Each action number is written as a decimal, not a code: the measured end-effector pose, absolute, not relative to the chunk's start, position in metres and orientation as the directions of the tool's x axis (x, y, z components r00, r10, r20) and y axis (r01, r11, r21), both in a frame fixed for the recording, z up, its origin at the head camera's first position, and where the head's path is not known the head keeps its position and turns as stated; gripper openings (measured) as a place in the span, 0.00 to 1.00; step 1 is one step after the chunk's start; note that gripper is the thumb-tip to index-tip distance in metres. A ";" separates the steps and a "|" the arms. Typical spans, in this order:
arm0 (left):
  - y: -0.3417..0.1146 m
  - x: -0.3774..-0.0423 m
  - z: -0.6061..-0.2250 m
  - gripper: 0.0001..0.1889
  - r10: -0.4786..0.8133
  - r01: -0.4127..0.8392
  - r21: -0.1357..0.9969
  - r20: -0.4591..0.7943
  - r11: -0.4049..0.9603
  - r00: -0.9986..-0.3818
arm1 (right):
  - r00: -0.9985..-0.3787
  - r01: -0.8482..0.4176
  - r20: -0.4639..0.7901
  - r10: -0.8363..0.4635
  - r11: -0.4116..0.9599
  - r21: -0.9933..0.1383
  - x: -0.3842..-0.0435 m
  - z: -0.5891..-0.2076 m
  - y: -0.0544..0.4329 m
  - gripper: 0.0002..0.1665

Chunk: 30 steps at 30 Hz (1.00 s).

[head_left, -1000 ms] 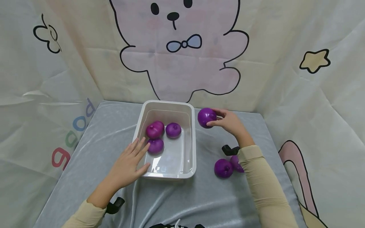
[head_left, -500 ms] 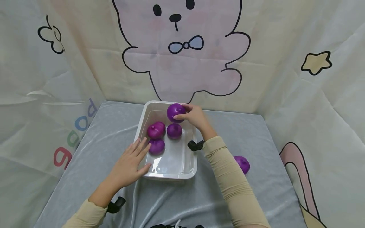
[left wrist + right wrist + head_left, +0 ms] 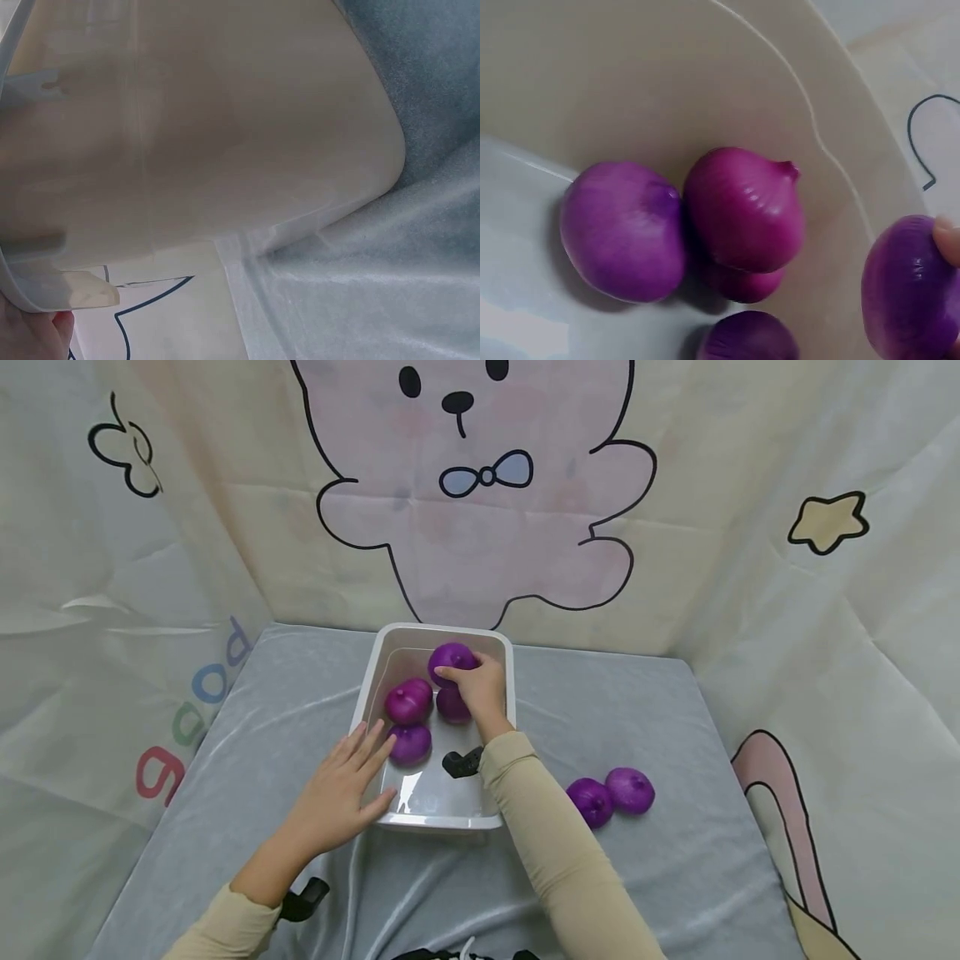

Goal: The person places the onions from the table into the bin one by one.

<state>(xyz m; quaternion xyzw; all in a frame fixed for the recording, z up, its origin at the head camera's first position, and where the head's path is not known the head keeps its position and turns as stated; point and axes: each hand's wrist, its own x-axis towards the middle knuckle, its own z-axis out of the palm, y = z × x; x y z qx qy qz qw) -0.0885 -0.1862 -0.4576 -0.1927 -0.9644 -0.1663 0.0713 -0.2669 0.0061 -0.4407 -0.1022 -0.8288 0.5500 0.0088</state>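
My right hand (image 3: 482, 692) pinches a purple onion (image 3: 451, 663) over the far end of a white plastic bin (image 3: 512, 727). In the right wrist view, fingertips show on that held onion (image 3: 907, 292) at the right edge. Inside the bin lie a magenta onion (image 3: 408, 701), a purple onion (image 3: 410, 744) nearer me and a darker one (image 3: 453, 704) partly behind my right hand. The right wrist view shows the magenta onion (image 3: 742, 210) resting over another magenta one (image 3: 746, 283). My left hand (image 3: 337, 793) rests on the bin's left rim, fingers straight and spread.
Two more purple onions (image 3: 631, 791) sit together on the grey cloth (image 3: 600, 710) right of the bin, one partly covered by my right sleeve. A printed fabric backdrop (image 3: 480, 552) rises behind the table. Black wrist cameras (image 3: 303, 900) sit on both wrists.
My right hand has carried the held onion leftward from beside the bin to over its far end, then slightly lower. My left hand stays at the rim.
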 end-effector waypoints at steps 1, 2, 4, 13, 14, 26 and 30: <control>-0.187 -0.088 -0.457 0.37 0.347 0.395 0.292 0.205 0.871 -0.915 | -0.978 0.161 -0.095 0.187 0.378 -0.912 -0.267 -0.442 0.004 0.41; -0.187 -0.088 -0.457 0.37 0.345 0.394 0.291 0.205 0.872 -0.916 | -0.976 0.165 -0.096 0.193 0.384 -0.908 -0.268 -0.444 0.002 0.41; -0.187 -0.088 -0.457 0.37 0.346 0.394 0.287 0.204 0.873 -0.916 | -0.975 0.169 -0.092 0.202 0.402 -0.900 -0.270 -0.447 -0.002 0.40; -0.187 -0.088 -0.454 0.37 0.357 0.404 0.274 0.208 0.873 -0.911 | -0.974 0.181 -0.092 0.208 0.461 -0.869 -0.277 -0.468 -0.010 0.37; -0.187 -0.088 -0.454 0.37 0.357 0.404 0.273 0.208 0.873 -0.911 | -0.975 0.179 -0.093 0.203 0.463 -0.868 -0.278 -0.470 -0.011 0.37; -0.188 -0.087 -0.456 0.38 0.358 0.404 0.260 0.209 0.877 -0.910 | -0.981 0.171 -0.104 0.166 0.461 -0.871 -0.277 -0.483 -0.015 0.39; -0.189 -0.087 -0.456 0.38 0.358 0.406 0.255 0.213 0.878 -0.909 | -0.981 0.170 -0.104 0.166 0.463 -0.870 -0.279 -0.477 -0.016 0.39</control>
